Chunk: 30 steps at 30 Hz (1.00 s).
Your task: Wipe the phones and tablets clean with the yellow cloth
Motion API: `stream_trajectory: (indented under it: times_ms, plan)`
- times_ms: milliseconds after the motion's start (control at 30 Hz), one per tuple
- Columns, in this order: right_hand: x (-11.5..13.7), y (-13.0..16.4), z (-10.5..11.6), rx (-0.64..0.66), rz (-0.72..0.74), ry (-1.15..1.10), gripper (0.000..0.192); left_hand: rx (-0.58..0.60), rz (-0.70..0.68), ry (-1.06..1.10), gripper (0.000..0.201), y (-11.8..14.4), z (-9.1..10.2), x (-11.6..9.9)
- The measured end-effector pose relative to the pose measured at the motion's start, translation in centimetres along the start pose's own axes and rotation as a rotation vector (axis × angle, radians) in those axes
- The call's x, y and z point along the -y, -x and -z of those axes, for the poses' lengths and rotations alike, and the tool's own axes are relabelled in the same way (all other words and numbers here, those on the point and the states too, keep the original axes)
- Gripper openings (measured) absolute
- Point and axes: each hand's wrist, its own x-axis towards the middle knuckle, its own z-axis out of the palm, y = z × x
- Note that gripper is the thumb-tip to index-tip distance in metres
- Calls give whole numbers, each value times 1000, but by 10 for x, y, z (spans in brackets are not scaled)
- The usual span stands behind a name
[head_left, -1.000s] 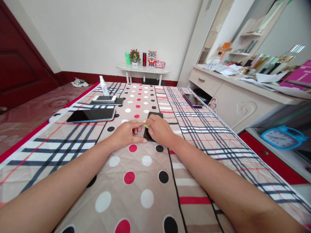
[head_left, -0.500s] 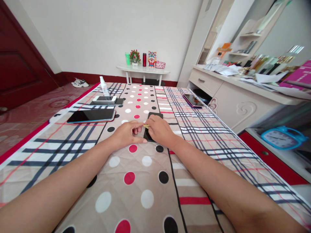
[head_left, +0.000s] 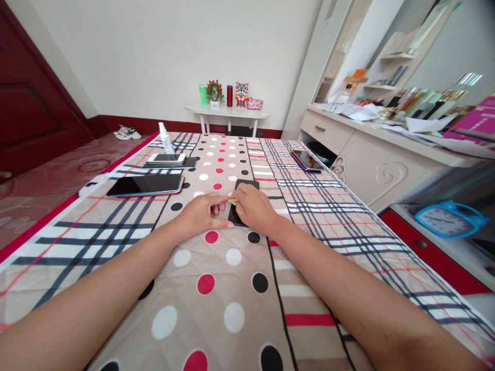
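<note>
A dark phone (head_left: 236, 216) lies flat on the quilted, polka-dotted cover (head_left: 216, 257), partly hidden beneath my right hand (head_left: 253, 203). That hand rests over its middle, fingers bent and pinched on a small yellow piece (head_left: 232, 201), too small to make out clearly. On the phone's near left side is my left hand (head_left: 203, 211). Its thumb reaches the lower left corner and its forefinger the left edge, holding the phone there, with the other fingers curled under.
To the left lie a large black-screened tablet (head_left: 145, 184), a white phone (head_left: 167, 158) on a dark flat device, and a spray bottle (head_left: 165, 139). Another phone (head_left: 307, 160) is near the right edge. A blue clock (head_left: 450, 219) stands beside the bed.
</note>
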Motion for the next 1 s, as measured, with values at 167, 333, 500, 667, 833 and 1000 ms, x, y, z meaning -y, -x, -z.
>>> stream_trajectory:
  times_ms: [167, 333, 500, 667, 833, 1000]
  plan:
    - [0, 0, 0, -9, 2, -4, 20, -1, 6, 0, 42, 1, -1, 0]
    - [0, 0, 0, -10, 3, 9, 19, 3, 11, -9, 42, 0, -1, 2]
    - [0, 0, -1, -7, -1, 10, 19, 7, 14, -2, 43, -1, -1, 2]
    - [0, -1, 0, -7, -3, 1, 19, 7, 12, -2, 42, 0, -1, 1]
    - [0, 0, 0, -5, -3, -2, 20, 6, 10, 0, 42, 0, -1, 2]
    - [0, 0, 0, -8, -1, -4, 19, 7, 17, -1, 42, 0, -1, 1]
